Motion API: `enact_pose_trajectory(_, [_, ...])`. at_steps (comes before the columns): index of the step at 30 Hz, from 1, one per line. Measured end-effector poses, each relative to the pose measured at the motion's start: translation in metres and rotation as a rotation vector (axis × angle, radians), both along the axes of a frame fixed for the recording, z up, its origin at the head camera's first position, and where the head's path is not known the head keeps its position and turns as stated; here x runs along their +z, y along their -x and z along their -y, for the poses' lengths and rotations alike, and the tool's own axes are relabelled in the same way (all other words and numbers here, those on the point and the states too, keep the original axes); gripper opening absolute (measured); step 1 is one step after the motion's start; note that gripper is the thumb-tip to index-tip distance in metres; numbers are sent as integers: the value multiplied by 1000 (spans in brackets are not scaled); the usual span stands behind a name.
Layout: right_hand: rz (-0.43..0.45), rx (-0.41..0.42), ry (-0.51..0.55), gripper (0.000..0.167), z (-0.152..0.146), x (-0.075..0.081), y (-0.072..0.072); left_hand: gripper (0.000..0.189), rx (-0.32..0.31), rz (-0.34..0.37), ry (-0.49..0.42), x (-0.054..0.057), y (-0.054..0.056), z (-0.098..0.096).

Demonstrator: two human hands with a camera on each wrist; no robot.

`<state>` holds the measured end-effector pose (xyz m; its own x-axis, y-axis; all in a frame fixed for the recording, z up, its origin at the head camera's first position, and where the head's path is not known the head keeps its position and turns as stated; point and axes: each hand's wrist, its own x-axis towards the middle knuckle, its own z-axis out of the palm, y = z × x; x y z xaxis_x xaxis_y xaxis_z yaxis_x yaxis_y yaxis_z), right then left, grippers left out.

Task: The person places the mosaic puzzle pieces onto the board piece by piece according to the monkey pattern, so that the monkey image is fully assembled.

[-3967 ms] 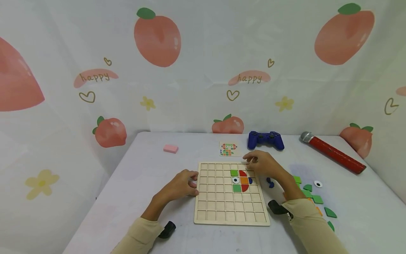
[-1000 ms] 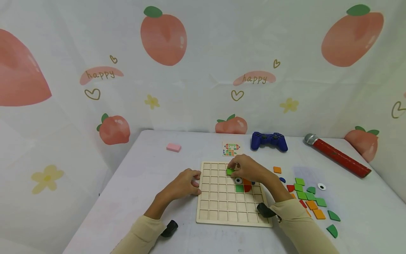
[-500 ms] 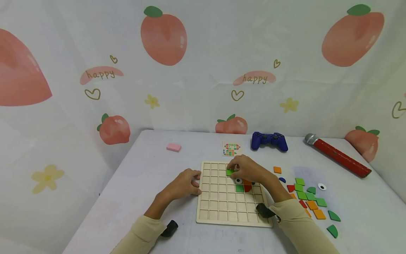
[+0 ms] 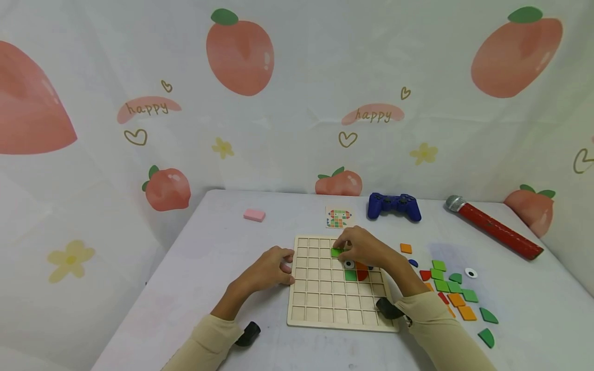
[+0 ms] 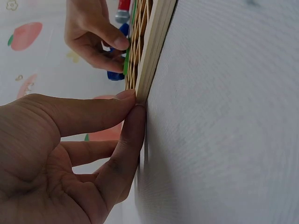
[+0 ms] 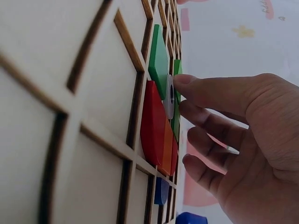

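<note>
A wooden grid board (image 4: 320, 301) lies on the table. My left hand (image 4: 265, 270) pinches its left edge between thumb and finger, as the left wrist view shows. My right hand (image 4: 364, 247) is over the upper part of the board, thumb and index finger on a light green square tile (image 4: 336, 252). Below that hand sit an eye tile (image 4: 349, 264), a darker green square tile (image 4: 350, 275), an orange tile (image 6: 166, 147) and a red rounded tile (image 6: 153, 128). A blue half-round tile (image 6: 161, 190) lies beside them; the hand covers part of this group in the head view.
Loose green (image 4: 438, 265), orange (image 4: 467, 313) and red tiles lie right of the board, with another eye tile (image 4: 471, 273). Behind are a picture card (image 4: 339, 217), a blue game controller (image 4: 393, 206), a red microphone (image 4: 494, 229) and a pink block (image 4: 254, 215).
Since four seconds ago, my right hand has moved left from the board's upper right edge, with a light green tile now at its fingertips. Over the last second both hands have stayed nearly still.
</note>
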<state>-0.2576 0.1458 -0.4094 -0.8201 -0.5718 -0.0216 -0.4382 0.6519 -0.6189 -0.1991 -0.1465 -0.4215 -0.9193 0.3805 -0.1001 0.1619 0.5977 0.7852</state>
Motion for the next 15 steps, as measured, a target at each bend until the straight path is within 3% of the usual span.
enact_pose_trajectory(10, [-1, 13, -10, 22, 0, -1, 0, 50, 3, -3, 11, 1, 0, -2])
enact_pose_trajectory(15, [-1, 2, -8, 26, -4, 1, -2, 59, 2, -7, 13, 2, -1, -1])
